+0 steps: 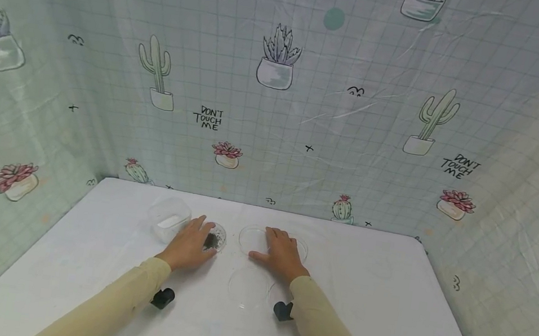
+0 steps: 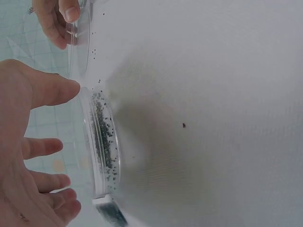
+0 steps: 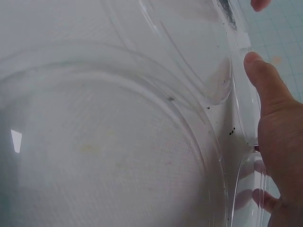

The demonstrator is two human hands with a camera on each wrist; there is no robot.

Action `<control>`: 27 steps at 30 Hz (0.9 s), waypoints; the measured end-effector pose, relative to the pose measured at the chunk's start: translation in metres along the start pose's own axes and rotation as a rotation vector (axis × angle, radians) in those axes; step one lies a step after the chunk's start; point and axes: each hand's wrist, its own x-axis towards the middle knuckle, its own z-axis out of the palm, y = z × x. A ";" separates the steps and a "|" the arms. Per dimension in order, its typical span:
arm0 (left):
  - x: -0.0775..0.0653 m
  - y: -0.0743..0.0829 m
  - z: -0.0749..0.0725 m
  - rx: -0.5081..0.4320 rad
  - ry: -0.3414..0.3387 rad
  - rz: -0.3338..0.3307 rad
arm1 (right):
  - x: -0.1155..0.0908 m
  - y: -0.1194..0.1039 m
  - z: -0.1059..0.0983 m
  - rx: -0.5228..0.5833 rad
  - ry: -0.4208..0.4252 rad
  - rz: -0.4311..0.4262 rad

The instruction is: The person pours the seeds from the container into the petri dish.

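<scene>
My left hand (image 1: 190, 245) spreads its fingers around a small clear petri dish (image 1: 221, 239) of dark, seed-like grains. In the left wrist view the thumb reaches the rim of this dish (image 2: 113, 142), while the other fingers stand apart from it. My right hand (image 1: 281, 252) lies over two clear, flat round dishes, the left one (image 1: 246, 240) and the right one (image 1: 303, 251). Its thumb is at the left dish's near edge in the right wrist view; whether its fingertips press on the dishes I cannot tell.
Beyond my left hand stands a larger clear tub (image 1: 161, 212) with a white patch. Nearer me lies a clear round dish or lid (image 1: 245, 290), beside another partly hidden by my right arm. Loose dark grains (image 3: 232, 131) dot the white table (image 1: 360, 293). A patterned curtain encloses the back and sides.
</scene>
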 end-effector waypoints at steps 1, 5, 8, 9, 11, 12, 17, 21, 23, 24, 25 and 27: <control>0.000 0.000 -0.001 -0.001 0.005 0.005 | 0.000 0.000 0.000 -0.002 0.001 0.001; -0.001 0.001 -0.003 0.017 0.022 0.035 | 0.001 0.002 0.001 -0.004 0.000 0.006; -0.002 0.003 -0.007 0.021 0.030 0.050 | 0.002 0.003 0.002 0.000 -0.001 0.009; -0.002 0.003 -0.008 0.024 0.034 0.057 | 0.002 0.002 0.002 0.004 -0.001 0.010; -0.003 0.004 -0.010 0.025 0.038 0.063 | 0.002 0.002 0.003 0.004 0.002 0.009; -0.003 0.004 -0.012 0.024 0.039 0.065 | 0.002 0.002 0.003 0.007 0.006 0.008; -0.004 0.006 -0.016 0.029 0.064 0.085 | 0.003 0.003 0.005 -0.006 0.014 0.001; -0.005 0.006 -0.019 0.030 0.086 0.087 | 0.002 0.004 0.005 -0.007 0.013 -0.002; -0.005 0.006 -0.020 0.030 0.095 0.085 | 0.002 0.004 0.005 -0.008 0.014 -0.006; -0.005 0.005 -0.021 0.033 0.100 0.085 | 0.002 0.004 0.005 -0.004 0.018 -0.008; -0.006 0.005 -0.022 0.035 0.106 0.088 | 0.002 0.004 0.005 -0.005 0.019 -0.010; -0.006 0.004 -0.023 0.042 0.120 0.091 | 0.002 0.004 0.005 -0.012 0.023 -0.013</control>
